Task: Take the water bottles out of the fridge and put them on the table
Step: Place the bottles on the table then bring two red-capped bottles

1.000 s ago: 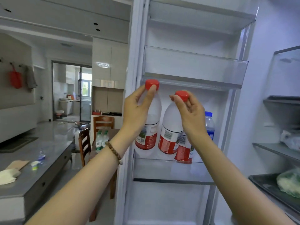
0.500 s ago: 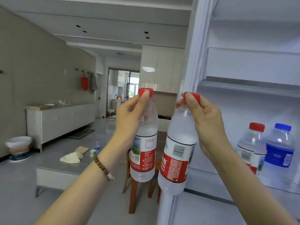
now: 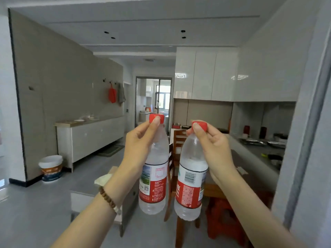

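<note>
I hold two clear water bottles with red caps and red labels, hanging upright in front of me at chest height. My left hand (image 3: 141, 145) pinches the neck and cap of the left bottle (image 3: 154, 185). My right hand (image 3: 213, 145) grips the cap of the right bottle (image 3: 189, 190). The bottles hang side by side, a small gap between them. The fridge door edge (image 3: 308, 140) shows as a pale strip at the far right. The wooden table (image 3: 240, 165) lies behind the bottles and my right arm, mostly hidden.
Wooden chairs (image 3: 176, 140) stand behind the bottles, a red stool (image 3: 222, 217) below right. A low grey counter (image 3: 100, 196) sits under my left arm, a white sideboard (image 3: 89, 138) and a bucket (image 3: 51, 168) along the left wall. A kitchen worktop (image 3: 261, 149) runs at right.
Both hands have carried the bottles away from the fridge door shelf. My view has swung left into the room, and the fridge shelves with the other bottles have left the frame.
</note>
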Available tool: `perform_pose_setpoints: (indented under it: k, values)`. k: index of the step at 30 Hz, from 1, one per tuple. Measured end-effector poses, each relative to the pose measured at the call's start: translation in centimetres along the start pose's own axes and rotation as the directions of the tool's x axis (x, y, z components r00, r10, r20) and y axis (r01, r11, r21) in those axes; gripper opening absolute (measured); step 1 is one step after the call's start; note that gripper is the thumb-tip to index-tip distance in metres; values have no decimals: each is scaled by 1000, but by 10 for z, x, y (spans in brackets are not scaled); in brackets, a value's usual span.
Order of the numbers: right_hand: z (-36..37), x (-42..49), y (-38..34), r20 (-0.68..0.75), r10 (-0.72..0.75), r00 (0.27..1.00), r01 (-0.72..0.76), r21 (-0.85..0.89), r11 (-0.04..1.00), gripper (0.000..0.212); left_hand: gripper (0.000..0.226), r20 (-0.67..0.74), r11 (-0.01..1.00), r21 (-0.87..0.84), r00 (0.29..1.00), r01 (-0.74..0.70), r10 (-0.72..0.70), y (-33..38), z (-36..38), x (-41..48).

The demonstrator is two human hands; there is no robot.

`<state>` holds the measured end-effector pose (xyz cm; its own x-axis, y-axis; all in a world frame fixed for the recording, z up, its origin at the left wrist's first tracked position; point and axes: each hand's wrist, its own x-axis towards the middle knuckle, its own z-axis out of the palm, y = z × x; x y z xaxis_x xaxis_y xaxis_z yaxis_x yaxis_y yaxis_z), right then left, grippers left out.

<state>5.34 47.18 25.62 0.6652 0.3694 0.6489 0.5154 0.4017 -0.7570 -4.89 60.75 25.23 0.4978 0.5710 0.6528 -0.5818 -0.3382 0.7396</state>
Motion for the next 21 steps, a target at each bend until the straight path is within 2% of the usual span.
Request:
perform_pose_setpoints:
  k: [5, 10, 14, 18, 21]
  values:
    - [37, 35, 49, -49, 31, 998, -32, -25, 999, 57, 31, 45, 997, -7, 996, 73, -73, -55, -37, 48]
    - [40, 72, 97, -92, 34, 995, -39, -53, 998, 33, 37, 80, 991, -24, 988, 132, -129, -122, -40, 89]
    - [23, 115, 144, -104, 19, 994, -29, -97, 995, 33, 40, 124, 979, -54, 975, 194, -186, -185, -15, 127]
    - [-7, 169, 202, -123, 1, 992, -17, -123, 992, 25, 54, 173, 969, -69, 959, 237, -223, -255, 30, 171]
    - [-36, 219, 246, -156, -1, 988, -23, -154, 988, 14, 45, 208, 969, -40, 950, 244, -231, -308, 69, 212]
